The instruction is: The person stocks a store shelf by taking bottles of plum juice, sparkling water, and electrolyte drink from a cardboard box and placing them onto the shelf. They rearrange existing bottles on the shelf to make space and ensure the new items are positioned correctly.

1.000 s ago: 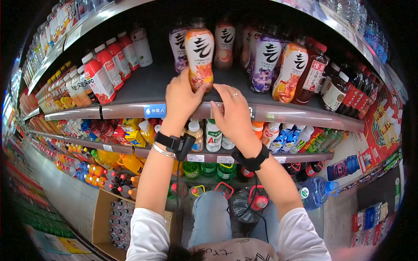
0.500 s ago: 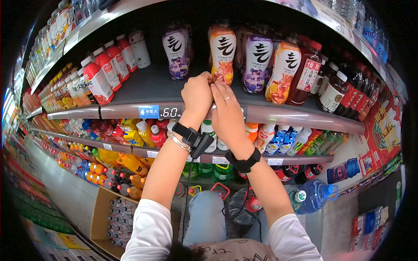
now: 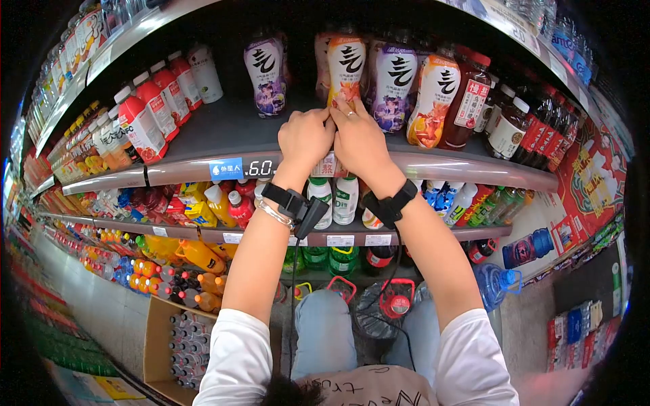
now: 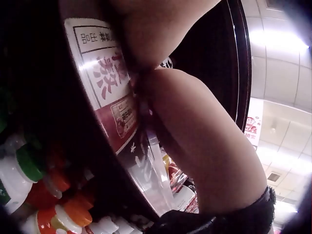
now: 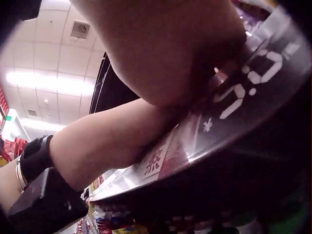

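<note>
Fingers of the right hand [image 3: 363,141] extend, together, to the upright orange-labelled bottle [image 3: 347,64] just beyond; the left hand's [image 3: 306,141] I cannot tell. Low, even pressure should steady it beside the purple-labelled bottle [image 3: 395,88] rightward.

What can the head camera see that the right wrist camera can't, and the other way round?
Only the head view clearly shows the orange-labelled bottles, the 6.0 price and the cardboard box. Only the right wrist view shows the ceiling vent and the 5.0 price. Both show the left hand, the right hand, the silver bracelet and the shelf edge.
</note>
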The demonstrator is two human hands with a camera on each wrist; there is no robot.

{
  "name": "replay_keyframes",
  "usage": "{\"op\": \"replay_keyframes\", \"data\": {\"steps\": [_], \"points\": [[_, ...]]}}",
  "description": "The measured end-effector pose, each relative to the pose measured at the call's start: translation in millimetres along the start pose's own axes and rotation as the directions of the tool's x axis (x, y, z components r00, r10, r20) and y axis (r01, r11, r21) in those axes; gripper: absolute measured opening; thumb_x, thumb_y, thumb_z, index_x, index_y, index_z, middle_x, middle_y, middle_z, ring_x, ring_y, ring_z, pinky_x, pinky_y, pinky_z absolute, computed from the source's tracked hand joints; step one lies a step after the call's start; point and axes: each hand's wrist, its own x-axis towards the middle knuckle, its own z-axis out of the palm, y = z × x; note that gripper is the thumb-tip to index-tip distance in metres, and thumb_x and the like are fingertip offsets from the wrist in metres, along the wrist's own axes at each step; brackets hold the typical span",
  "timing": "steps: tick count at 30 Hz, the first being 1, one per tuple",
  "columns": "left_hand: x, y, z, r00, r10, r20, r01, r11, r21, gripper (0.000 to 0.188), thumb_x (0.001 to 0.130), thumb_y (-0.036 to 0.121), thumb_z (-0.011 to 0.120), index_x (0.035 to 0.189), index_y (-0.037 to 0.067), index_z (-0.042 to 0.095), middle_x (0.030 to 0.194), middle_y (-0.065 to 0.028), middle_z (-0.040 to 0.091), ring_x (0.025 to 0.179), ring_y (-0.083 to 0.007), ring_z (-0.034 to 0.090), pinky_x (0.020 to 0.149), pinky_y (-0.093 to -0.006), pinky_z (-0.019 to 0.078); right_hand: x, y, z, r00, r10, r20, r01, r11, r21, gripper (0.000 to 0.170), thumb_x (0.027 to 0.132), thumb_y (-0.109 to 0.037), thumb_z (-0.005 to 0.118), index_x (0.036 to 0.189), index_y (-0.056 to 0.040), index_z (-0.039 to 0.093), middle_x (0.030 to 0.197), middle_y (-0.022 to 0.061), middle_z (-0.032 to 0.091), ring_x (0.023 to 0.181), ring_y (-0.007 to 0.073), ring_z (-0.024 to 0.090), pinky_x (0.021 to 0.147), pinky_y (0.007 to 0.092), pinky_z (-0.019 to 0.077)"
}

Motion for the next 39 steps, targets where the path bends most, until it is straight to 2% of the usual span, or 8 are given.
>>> {"op": "replay_keyframes", "data": {"steps": [4,8,12,17,22,25,28,39], "points": [[-3.0,-1.3,2.0,0.998,0.065,0.006,-0.065,0.998,0.022,0.031,0.09,0.033,0.05,0.109,0.017,0.07,0.117,-0.0001,0.068,0.107,-0.0293,0.06,0.085,-0.0494,0.0471,18.1,-5.8,-13.6,0.998,0.022,0.059,-0.018,0.998,-0.059,0.031,0.079,-0.009,0.058,0.108,-0.0007,0.066,0.121,0.0136,0.064,0.118,0.033,0.055,0.098,0.0428,0.046],[-4.2,-8.8,9.1,0.988,0.154,-0.026,-0.15,0.983,0.106,0.033,0.09,0.031,0.05,0.111,0.013,0.068,0.116,-0.0039,0.067,0.108,-0.0309,0.059,0.085,-0.0507,0.0454,46.4,-0.8,-6.7,0.975,-0.221,-0.015,0.214,0.958,-0.192,0.024,0.081,-0.012,0.057,0.1,-0.0041,0.069,0.118,0.0098,0.066,0.118,0.0274,0.055,0.101,0.0384,0.0422],[-5.7,-2.4,7.8,0.995,0.046,-0.092,-0.05,0.998,-0.042,0.029,0.087,0.02,0.053,0.11,0.006,0.064,0.111,-0.0145,0.065,0.106,-0.0364,0.057,0.085,-0.0473,0.0476,68.3,6.0,-2.6,0.903,-0.32,0.285,0.421,0.789,-0.447,0.028,0.082,-0.013,0.056,0.104,-0.007,0.072,0.124,0.0071,0.065,0.127,0.0244,0.05,0.114,0.0462,0.0286],[-14.2,-5.3,-1.7,0.883,0.016,-0.469,-0.069,0.993,-0.096,0.015,0.081,0.01,0.058,0.095,0.003,0.059,0.089,-0.0134,0.061,0.092,-0.0364,0.057,0.08,-0.0471,0.0476,103.7,-5.4,22.8,0.85,-0.237,0.47,0.481,0.711,-0.513,0.032,0.083,-0.017,0.058,0.111,-0.0091,0.071,0.128,0.0054,0.064,0.136,0.0251,0.043,0.118,0.0492,0.0197],[-31.3,-42.4,-25.4,0.886,0.113,-0.45,-0.022,0.979,0.203,0.014,0.081,0.01,0.059,0.093,0.005,0.061,0.087,-0.0103,0.061,0.085,-0.0296,0.057,0.077,-0.0418,0.0444,133.7,-18.8,64.1,0.891,-0.07,0.449,0.392,0.618,-0.681,0.04,0.087,-0.023,0.052,0.122,-0.0107,0.068,0.137,0.0064,0.058,0.139,0.027,0.039,0.118,0.0505,0.0146],[-43.0,-60.3,-34.2,0.899,0.107,-0.424,-0.042,0.986,0.159,0.013,0.084,0.012,0.059,0.094,0.005,0.064,0.088,-0.0102,0.062,0.086,-0.0299,0.057,0.08,-0.0421,0.0432,162.3,-8.4,89.2,0.75,0.188,0.634,0.357,0.692,-0.627,0.044,0.091,-0.019,0.045,0.13,-0.0156,0.063,0.148,0.0057,0.048,0.145,0.026,0.027,0.118,0.0534,0.0087],[-49.2,-78.3,-27.2,0.892,0.133,-0.431,-0.099,0.99,0.1,0.011,0.084,0.013,0.061,0.091,0.004,0.064,0.09,-0.0103,0.064,0.088,-0.0298,0.058,0.082,-0.0419,0.0434,180.1,57.3,166.5,0.909,-0.04,0.415,0.357,0.588,-0.725,0.042,0.09,-0.02,0.048,0.127,-0.016,0.066,0.146,0.0081,0.05,0.143,0.027,0.032,0.117,0.0511,0.0155],[-55.3,-84.0,-28.3,0.869,0.188,-0.458,-0.192,0.981,0.038,0.012,0.084,0.013,0.062,0.089,0.003,0.065,0.091,-0.0098,0.064,0.086,-0.0285,0.057,0.084,-0.0403,0.0414,197.1,15.7,122.9,0.636,0.363,0.681,0.195,0.778,-0.597,0.039,0.088,-0.02,0.05,0.122,-0.0135,0.067,0.14,0.0104,0.054,0.136,0.0286,0.04,0.112,0.049,0.0245]]}}
